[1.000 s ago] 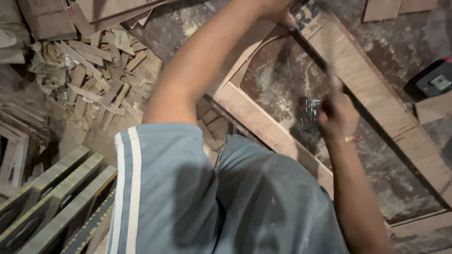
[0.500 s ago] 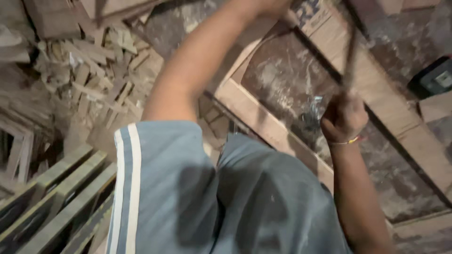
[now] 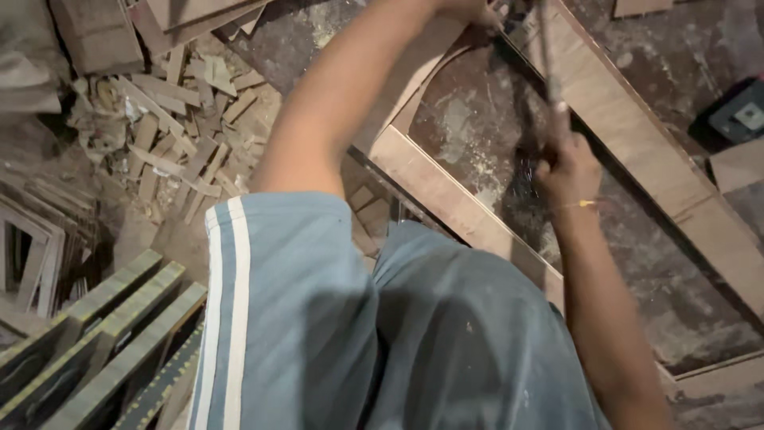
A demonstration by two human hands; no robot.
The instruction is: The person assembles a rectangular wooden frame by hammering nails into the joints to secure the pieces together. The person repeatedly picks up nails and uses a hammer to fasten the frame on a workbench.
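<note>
Nearest the camera, filling the lower centre of the frame, are the person's blue-grey shorts (image 3: 446, 342), with two white stripes running down the leg at lower left. At the lower left corner lie stacked green-and-yellow moulding strips (image 3: 95, 350); above them, at the left edge, leaning pale frames (image 3: 32, 247) stand in shadow.

Right of centre, the right hand (image 3: 567, 171) is closed in a fist around the handle of a hammer (image 3: 547, 56), a thin yellow band on the wrist. The handle rises blurred toward the top edge; the hammer's head cannot be made out.

Beyond the knees lies a large wooden frame (image 3: 446, 195), its near rail crossing diagonally from centre to lower right and its far rail running from the top centre down to the right edge. The frame rests on a dusty grey floor (image 3: 469, 127) sprinkled with sawdust.

At the top centre, the left hand (image 3: 469, 9) rests at the frame's upper corner, mostly cut off by the frame edge; whether it grips or merely presses cannot be told.

In the upper left lies a heap of wood offcuts (image 3: 167, 127). At the right edge, a dark box-like object (image 3: 736, 115) sits on the floor.
</note>
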